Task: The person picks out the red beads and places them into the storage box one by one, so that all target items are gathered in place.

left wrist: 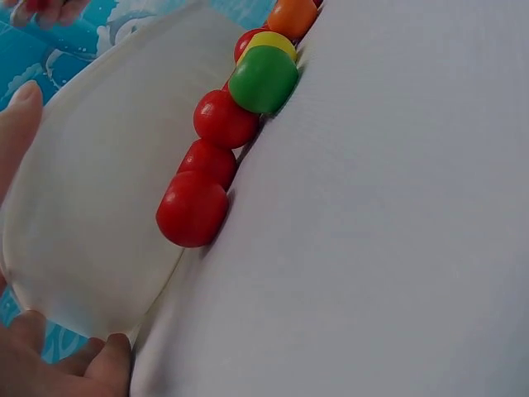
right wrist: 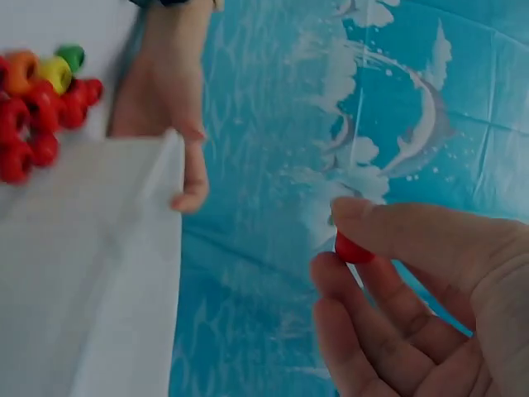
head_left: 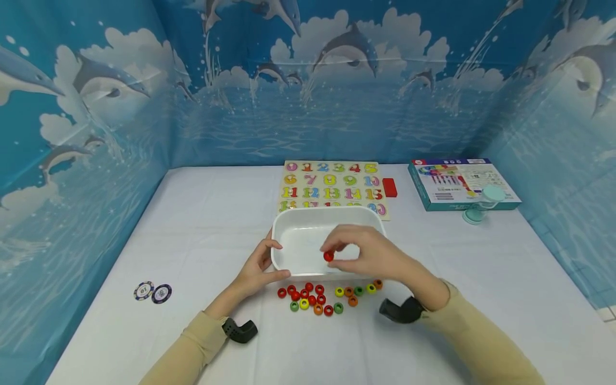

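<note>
Well, right hand (head_left: pixel 368 252): fingers clamped on glossy red round bead (head_left: pixel 329 256) above white rectangular plastic-looking tray (head_left: pixel 300 240); smooth curve might slip loose. Left hand (head_left: pixel 257 270): fingers clasp tray's side; uneven pull could tilt it.

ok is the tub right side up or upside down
Right side up: the head view looks into the tub through its open top.

Downward head view; wrist close-ups
</note>
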`<state>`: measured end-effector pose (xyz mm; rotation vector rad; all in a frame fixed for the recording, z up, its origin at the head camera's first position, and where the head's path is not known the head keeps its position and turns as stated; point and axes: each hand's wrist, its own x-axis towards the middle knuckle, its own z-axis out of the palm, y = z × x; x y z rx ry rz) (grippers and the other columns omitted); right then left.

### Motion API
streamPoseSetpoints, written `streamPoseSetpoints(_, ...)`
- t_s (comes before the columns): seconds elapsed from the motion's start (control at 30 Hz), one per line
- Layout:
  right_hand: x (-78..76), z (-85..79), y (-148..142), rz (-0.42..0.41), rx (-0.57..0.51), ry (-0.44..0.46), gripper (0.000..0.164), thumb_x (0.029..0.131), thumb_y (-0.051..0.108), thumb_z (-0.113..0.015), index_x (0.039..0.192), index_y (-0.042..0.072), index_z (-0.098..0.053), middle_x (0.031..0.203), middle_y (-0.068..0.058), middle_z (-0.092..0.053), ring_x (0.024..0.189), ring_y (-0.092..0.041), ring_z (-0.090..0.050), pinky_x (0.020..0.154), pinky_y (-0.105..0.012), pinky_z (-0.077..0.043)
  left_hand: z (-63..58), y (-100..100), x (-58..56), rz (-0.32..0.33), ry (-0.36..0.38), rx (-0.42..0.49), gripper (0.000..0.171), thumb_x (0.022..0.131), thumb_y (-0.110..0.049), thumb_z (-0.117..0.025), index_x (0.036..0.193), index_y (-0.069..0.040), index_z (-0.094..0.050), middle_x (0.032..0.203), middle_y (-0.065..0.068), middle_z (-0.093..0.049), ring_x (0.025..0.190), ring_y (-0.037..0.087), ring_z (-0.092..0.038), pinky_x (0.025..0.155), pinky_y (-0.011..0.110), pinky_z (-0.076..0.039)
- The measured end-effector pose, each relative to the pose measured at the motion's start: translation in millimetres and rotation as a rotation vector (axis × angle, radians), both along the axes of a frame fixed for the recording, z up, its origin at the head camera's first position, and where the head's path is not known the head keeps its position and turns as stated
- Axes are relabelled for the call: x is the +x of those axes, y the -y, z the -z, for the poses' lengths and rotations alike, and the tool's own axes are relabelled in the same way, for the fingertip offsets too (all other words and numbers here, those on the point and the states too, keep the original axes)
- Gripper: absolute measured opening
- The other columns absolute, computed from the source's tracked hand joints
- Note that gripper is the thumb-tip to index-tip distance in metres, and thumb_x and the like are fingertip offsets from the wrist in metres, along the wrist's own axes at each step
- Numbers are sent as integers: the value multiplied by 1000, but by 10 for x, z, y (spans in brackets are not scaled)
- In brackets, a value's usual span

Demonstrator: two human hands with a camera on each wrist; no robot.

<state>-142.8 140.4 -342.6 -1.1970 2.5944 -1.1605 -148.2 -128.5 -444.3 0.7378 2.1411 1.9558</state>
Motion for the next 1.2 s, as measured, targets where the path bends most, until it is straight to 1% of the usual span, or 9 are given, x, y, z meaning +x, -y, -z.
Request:
streamPoseSetpoints(0.1, -368, -61, 132, -43, 2, 68, 26, 75, 21, -72, 99, 21, -62, 94, 11, -60, 85, -6, -57, 75, -27, -50, 4, 1, 1, 5, -4, 4, 53, 76, -4, -70, 115, 5, -36, 148, 10, 2, 133, 29, -10, 98, 44, -31)
streamPoseSetpoints(0.23, -809, 63, 336, -59, 30, 214, 26, 74, 16, -73, 98, 17, -62, 93, 5, -61, 84, -9, -59, 77, -29, -50, 19, -6, -1, 22, -7, 22, 54, 76, -2, -69, 115, 8, -34, 148, 12, 3, 133, 34, -8, 98, 49, -30)
streamPoseSetpoints(0.33, -1038, 234, 461, -47, 87, 269, 26, 74, 13, -73, 98, 13, -63, 91, 4, -62, 82, -10, -59, 75, -26, -50, 29, -9, 4, 29, -5, 29, 54, 76, -2, -69, 115, 8, -34, 148, 12, 4, 132, 35, -8, 98, 51, -28)
streamPoseSetpoints(0.43, -1175, 413, 558, -36, 161, 266, 26, 74, 12, -73, 97, 10, -64, 89, 6, -62, 79, -9, -59, 71, -23, -50, 35, -11, 16, 25, -7, 19, 54, 76, -3, -69, 115, 7, -34, 148, 13, 4, 132, 35, -7, 98, 50, -28)
streamPoseSetpoints(0.63, -1261, 639, 704, -36, 242, 185, 24, 71, 15, -75, 93, 12, -66, 85, 8, -62, 81, -13, -59, 68, -22, -49, 37, -8, 45, 18, 10, 15, 53, 76, -3, -69, 115, 7, -34, 148, 12, 5, 133, 33, -4, 99, 49, -28)
streamPoseSetpoints(0.8, -1256, 721, 778, -12, 351, 82, 21, 73, 19, -74, 91, 18, -64, 83, 13, -61, 79, -6, -57, 68, -18, -47, 39, 1, 47, 22, -1, 22, 54, 76, -3, -69, 115, 7, -34, 148, 11, 5, 133, 32, -4, 99, 50, -28)
streamPoseSetpoints(1.03, -1215, 711, 835, 36, 461, -17, 22, 72, 25, -75, 91, 21, -64, 84, 12, -61, 72, -2, -55, 69, -19, -45, 24, 8, 23, 19, -21, 10, 53, 77, -4, -69, 116, 7, -35, 148, 12, 4, 133, 32, -3, 99, 50, -27)
streamPoseSetpoints(1.13, -1218, 663, 832, 40, 475, 8, 26, 72, 24, -75, 95, 20, -64, 88, 11, -61, 77, -3, -55, 71, -20, -45, 15, 8, 5, 19, -24, 11, 53, 77, -4, -69, 116, 7, -35, 148, 11, 3, 133, 31, -3, 100, 49, -27)
streamPoseSetpoints(1.2, -1215, 594, 807, 37, 472, 53, 30, 72, 21, -75, 99, 18, -64, 92, 10, -61, 81, -6, -56, 71, -21, -46, 16, 6, -10, 25, -32, 17, 53, 77, -4, -69, 116, 7, -35, 148, 11, 3, 133, 31, -3, 100, 49, -26)
